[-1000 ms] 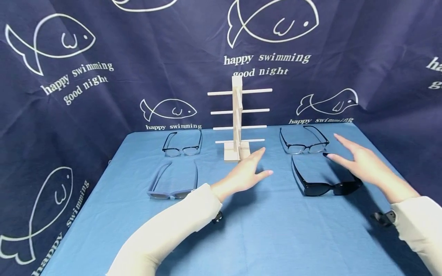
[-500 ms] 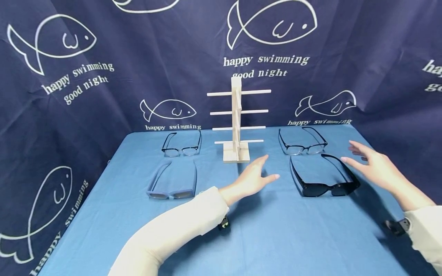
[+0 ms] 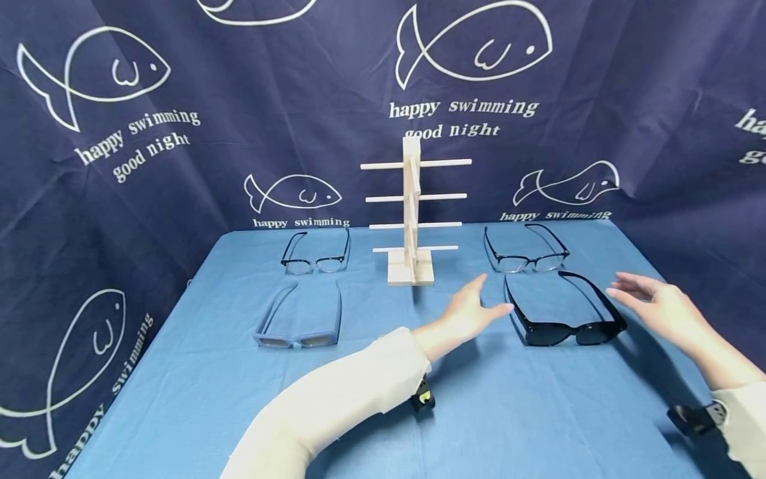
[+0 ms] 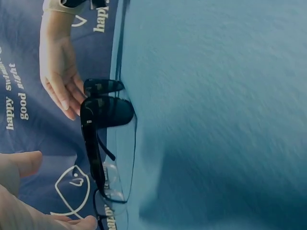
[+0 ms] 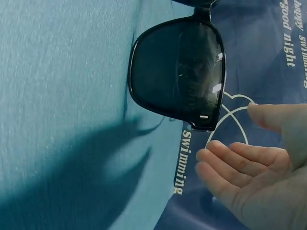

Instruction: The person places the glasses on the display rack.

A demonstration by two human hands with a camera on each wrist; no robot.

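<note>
Black sunglasses (image 3: 553,334) lie on the blue cloth at the right, temples unfolded and pointing away from me. My left hand (image 3: 463,315) hovers just left of them, thumb and fingers spread apart and holding nothing. To their right hangs my right hand (image 3: 667,308), fingers loosely bent, also holding nothing. In the right wrist view a dark lens (image 5: 177,69) stands near the fingers (image 5: 235,167), with a gap between. The left wrist view has the sunglasses (image 4: 108,112) between both hands. Behind them sit thin black-framed eyeglasses (image 3: 526,261) with clear lenses.
A wooden rack (image 3: 411,219) with several horizontal pegs stands at the back middle of the table. Blue-framed sunglasses (image 3: 297,338) lie at the left, with dark-framed clear eyeglasses (image 3: 314,264) behind them. A navy fish-print curtain (image 3: 287,80) rises behind the table.
My left hand has moved right, toward the black sunglasses. My right hand has shifted from above their right temple to outside it and lower. The eyewear and rack have stayed put.
</note>
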